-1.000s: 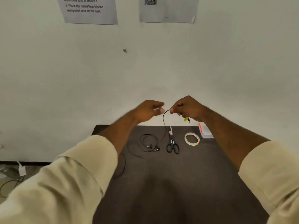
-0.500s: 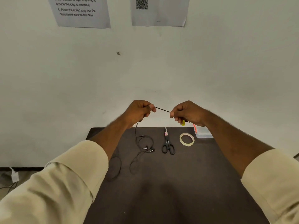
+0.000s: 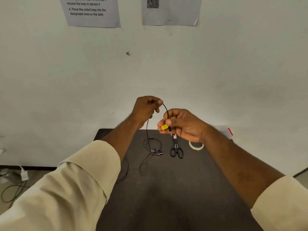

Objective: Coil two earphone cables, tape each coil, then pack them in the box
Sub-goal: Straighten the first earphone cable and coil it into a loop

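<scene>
A thin black earphone cable (image 3: 147, 130) is held above the dark table (image 3: 166, 197). My left hand (image 3: 146, 109) pinches it high up. My right hand (image 3: 181, 124) pinches the plug end with its yellow tag (image 3: 164, 127). A short arc of cable bends between the two hands. The rest hangs down to loose loops and the earbuds (image 3: 156, 151) lying on the table. A second dark cable loop (image 3: 125, 170) lies beside my left sleeve. The box (image 3: 229, 131) at the table's far right is mostly hidden by my right arm.
Black scissors (image 3: 176, 150) lie right of the earbuds, and a ring of clear tape (image 3: 196, 146) lies further right. A white wall with two paper sheets (image 3: 93, 12) stands behind the table. A charger and cord (image 3: 15, 185) lie on the floor at left.
The hands came closer together, so the taut cable between them now bends into an arc. My left hand rose and my right hand dropped and turned, showing the yellow tag.
</scene>
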Available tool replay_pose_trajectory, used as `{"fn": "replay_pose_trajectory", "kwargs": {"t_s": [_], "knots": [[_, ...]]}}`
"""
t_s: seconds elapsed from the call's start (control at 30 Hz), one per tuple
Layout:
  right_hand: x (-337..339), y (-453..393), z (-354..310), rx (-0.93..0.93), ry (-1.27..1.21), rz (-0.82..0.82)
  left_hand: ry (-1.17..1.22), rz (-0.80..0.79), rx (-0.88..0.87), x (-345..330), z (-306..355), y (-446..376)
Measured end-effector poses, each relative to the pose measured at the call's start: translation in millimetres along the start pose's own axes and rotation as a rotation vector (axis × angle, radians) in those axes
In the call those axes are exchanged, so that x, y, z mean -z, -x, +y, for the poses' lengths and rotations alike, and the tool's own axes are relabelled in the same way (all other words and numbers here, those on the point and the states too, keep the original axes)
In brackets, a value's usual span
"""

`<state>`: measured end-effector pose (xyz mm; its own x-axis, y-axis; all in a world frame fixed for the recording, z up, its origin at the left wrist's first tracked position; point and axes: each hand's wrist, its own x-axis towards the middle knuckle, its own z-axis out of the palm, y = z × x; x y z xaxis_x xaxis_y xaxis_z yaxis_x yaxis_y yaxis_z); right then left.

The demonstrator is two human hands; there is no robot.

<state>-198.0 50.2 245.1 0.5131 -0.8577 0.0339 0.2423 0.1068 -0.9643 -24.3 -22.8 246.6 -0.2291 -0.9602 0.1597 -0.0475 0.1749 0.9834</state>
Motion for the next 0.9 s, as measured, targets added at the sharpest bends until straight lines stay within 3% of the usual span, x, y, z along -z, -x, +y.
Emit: {"fn": "replay_pose_trajectory", "kwargs": {"t_s": [0.13, 0.3, 0.47, 0.7, 0.9], "knots": [[-15.9, -6.1, 0.0, 0.183, -0.072, 0.104, 0.002, -0.029, 0.065, -6.0, -8.4, 11.1], [-8.5, -16.3, 2.7, 0.337, -0.161, 0.343, -0.132, -0.231, 0.098, -19.2, -26.3, 42.3], [17.2, -14.5, 7.8, 0.311, 0.293, 0.501, -0.358, -0.327, 0.086, -9.2, -38.3, 54.1], [44.4, -0.1, 20.3, 0.083, 0.605, 0.404, -0.686, -0.447, 0.000, 33.4, -11.2, 41.0], [38.6, 5.6, 28.5, -0.023, 0.580, 0.292, -0.744, -0.431, -0.170, 32.0, 30.2, 23.3]]}}
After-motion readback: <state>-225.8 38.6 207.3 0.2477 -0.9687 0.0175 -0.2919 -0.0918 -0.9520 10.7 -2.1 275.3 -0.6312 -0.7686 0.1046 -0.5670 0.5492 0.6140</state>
